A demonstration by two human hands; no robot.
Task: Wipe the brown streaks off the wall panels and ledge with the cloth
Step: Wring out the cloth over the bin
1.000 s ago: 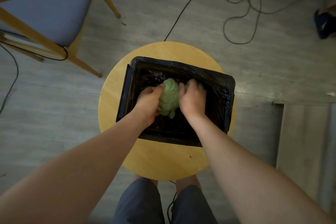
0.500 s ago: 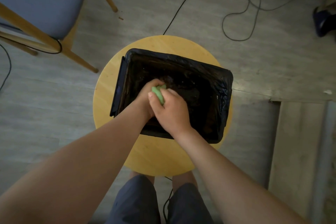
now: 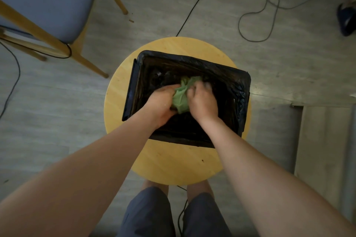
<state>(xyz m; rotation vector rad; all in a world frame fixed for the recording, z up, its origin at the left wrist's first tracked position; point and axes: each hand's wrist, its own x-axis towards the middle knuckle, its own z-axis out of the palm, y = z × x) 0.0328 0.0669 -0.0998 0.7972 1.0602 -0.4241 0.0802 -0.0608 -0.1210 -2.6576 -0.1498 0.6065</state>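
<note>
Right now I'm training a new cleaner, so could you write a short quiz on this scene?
1. True or false: the cloth lies on the floor.
2. The black-lined bin stands on: A) a shelf, B) the round stool, C) a sink.
3. How many hands grip the cloth?
Key: 1. False, it is in the hands, at the bin. 2. B. 3. Two: the left hand and the right hand.
</note>
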